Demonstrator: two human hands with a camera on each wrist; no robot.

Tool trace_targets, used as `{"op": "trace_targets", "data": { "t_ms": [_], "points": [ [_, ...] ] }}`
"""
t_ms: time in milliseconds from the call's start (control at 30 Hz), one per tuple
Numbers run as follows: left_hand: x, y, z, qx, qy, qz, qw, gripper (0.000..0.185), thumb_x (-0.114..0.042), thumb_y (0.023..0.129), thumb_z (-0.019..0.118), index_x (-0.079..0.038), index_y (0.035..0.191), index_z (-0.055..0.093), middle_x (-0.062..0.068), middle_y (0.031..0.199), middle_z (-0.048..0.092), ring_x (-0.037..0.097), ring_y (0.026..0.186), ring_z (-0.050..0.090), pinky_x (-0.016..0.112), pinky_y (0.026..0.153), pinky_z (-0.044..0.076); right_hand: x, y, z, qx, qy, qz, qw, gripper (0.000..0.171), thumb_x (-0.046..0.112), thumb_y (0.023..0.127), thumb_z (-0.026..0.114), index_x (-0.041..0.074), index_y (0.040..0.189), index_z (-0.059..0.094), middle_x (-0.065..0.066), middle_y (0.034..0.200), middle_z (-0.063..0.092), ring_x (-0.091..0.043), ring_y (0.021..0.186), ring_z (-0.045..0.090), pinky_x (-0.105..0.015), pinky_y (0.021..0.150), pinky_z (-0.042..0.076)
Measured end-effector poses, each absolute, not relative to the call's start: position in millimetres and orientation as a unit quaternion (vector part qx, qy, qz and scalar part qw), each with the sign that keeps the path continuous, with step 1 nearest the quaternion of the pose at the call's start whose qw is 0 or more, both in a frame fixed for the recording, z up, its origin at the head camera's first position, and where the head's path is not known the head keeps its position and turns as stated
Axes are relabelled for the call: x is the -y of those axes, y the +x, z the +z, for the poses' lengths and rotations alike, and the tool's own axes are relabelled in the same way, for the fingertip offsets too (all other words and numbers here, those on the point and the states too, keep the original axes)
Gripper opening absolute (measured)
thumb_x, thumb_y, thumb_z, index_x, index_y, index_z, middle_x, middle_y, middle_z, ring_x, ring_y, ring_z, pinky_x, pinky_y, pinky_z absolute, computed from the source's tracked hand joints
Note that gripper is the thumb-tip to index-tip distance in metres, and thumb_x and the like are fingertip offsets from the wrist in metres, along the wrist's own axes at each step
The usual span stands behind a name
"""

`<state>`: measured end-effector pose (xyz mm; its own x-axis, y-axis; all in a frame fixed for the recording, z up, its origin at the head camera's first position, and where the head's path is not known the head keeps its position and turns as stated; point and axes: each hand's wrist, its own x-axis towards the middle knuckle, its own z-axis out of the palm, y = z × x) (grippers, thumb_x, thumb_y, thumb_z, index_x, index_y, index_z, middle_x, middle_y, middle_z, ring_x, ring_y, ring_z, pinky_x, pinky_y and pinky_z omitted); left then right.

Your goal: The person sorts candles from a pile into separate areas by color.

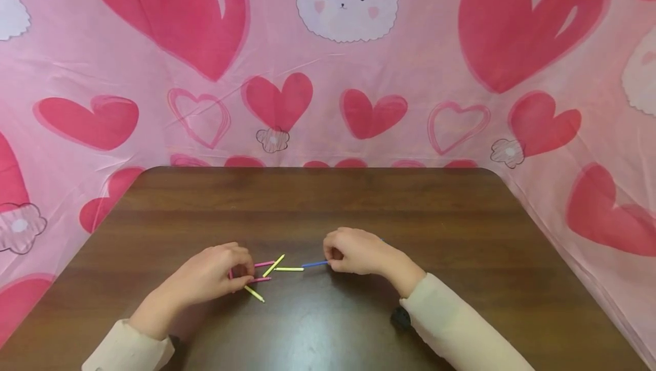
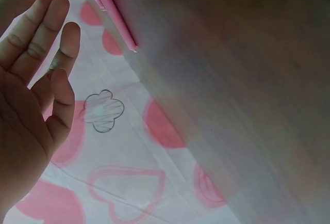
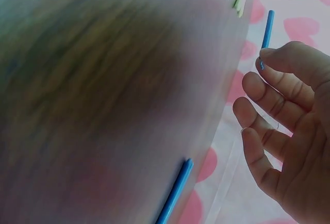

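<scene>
Several thin coloured sticks lie in a loose cluster on the dark wooden table [image 1: 318,200]: pink sticks [image 1: 263,264], yellow sticks [image 1: 274,266] and a blue stick [image 1: 315,264]. My left hand [image 1: 220,274] rests on the left side of the cluster, fingertips touching the pink sticks. In the left wrist view its fingers [image 2: 49,33] are straight and the palm is empty, with a pink stick [image 2: 116,20] just beyond them. My right hand [image 1: 353,251] is curled at the right end of the blue stick [image 3: 266,30], and its index fingertip [image 3: 268,56] meets that end. The thumb is hidden.
A second blue stick [image 3: 175,193] lies apart near the right hand, and a blue tip [image 1: 381,240] shows behind it. Pink cloth with hearts [image 1: 328,75] hangs behind and beside the table. A small dark object [image 1: 401,317] sits under the right sleeve.
</scene>
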<state>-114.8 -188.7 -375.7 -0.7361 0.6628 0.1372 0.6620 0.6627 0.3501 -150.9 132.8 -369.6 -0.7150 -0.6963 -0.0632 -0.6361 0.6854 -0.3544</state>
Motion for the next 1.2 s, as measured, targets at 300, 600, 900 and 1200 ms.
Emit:
{"op": "trace_targets", "data": {
  "t_ms": [300,600,900,1200],
  "points": [
    [189,-114,-373,-0.917,0.354,0.186,0.006,0.016,-0.018,0.082,0.080,-0.029,0.082,0.068,-0.018,0.080,0.058,-0.001,0.069,0.053,0.017,0.060,0.046,-157,-158,-368,-0.921,-0.347,-0.156,0.087,0.019,0.015,0.088,0.070,0.024,0.077,0.058,0.011,0.078,0.054,-0.007,0.077,0.048,-0.022,0.065,0.042],
    [192,-113,-369,-0.920,0.347,0.182,-0.003,0.018,-0.017,0.081,0.080,-0.030,0.081,0.068,-0.020,0.080,0.057,-0.002,0.070,0.054,0.017,0.059,0.045,-176,-164,-366,-0.921,-0.345,-0.166,0.075,0.019,0.012,0.087,0.071,0.021,0.077,0.058,0.009,0.075,0.052,-0.008,0.074,0.046,-0.023,0.064,0.040],
    [192,-111,-371,-0.914,0.359,0.187,-0.010,0.016,-0.017,0.082,0.079,-0.029,0.081,0.068,-0.021,0.079,0.057,-0.001,0.071,0.054,0.017,0.060,0.045,-195,-173,-372,-0.929,-0.317,-0.174,0.074,0.017,0.014,0.089,0.071,0.022,0.080,0.059,0.012,0.081,0.055,-0.009,0.078,0.048,-0.024,0.070,0.042],
    [194,-108,-374,-0.917,0.353,0.185,-0.016,0.018,-0.017,0.081,0.079,-0.031,0.080,0.067,-0.020,0.078,0.056,-0.002,0.071,0.056,0.017,0.059,0.044,-211,-181,-376,-0.934,-0.303,-0.174,0.071,0.017,0.012,0.088,0.072,0.020,0.081,0.059,0.009,0.079,0.054,-0.010,0.076,0.048,-0.025,0.067,0.041]
  ]
}}
